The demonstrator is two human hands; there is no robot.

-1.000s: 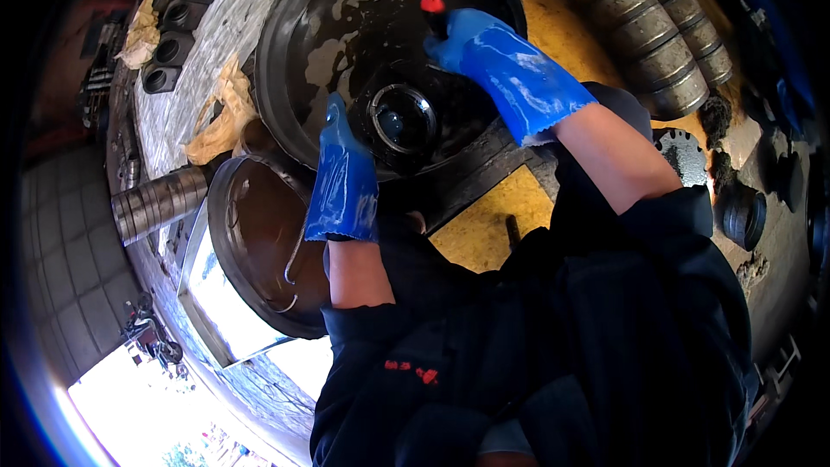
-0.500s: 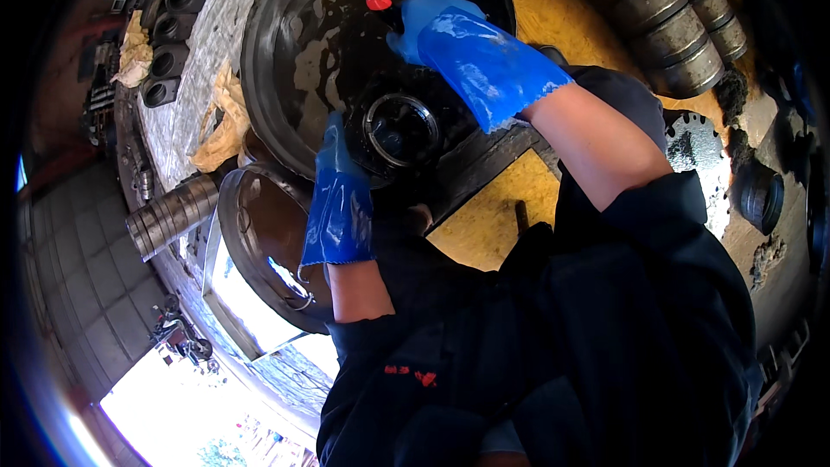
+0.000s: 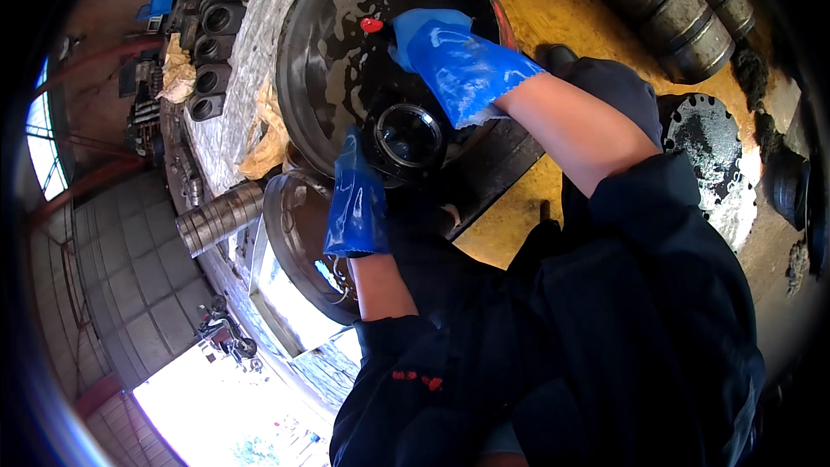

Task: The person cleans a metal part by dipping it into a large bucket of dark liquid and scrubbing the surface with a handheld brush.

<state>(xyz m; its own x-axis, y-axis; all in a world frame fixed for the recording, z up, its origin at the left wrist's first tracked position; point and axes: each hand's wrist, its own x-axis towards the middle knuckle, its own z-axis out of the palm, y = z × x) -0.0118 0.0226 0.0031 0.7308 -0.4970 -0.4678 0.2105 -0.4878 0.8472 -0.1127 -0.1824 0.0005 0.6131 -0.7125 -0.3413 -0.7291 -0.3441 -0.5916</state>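
A large black greasy metal disc [image 3: 320, 60] with a round hub [image 3: 406, 134] in its middle lies under both hands. My left hand [image 3: 354, 203], in a blue rubber glove, presses against the disc's lower edge beside the hub. My right hand [image 3: 445, 56], also in a blue glove, rests on the disc's wet face and grips a small tool with a red tip [image 3: 372, 25].
A second dark round pan [image 3: 294, 242] sits below the disc. Ribbed metal cylinders [image 3: 683, 0] lie at the top right, a ribbed steel shaft [image 3: 216, 218] at the left, several sockets [image 3: 212, 43] top left. A grimy flange plate [image 3: 709, 147] lies on the yellow-stained bench.
My right hand with the red-tipped tool has slid leftward across the disc's face. The view has shifted, and my left hand stays at the disc's lower edge.
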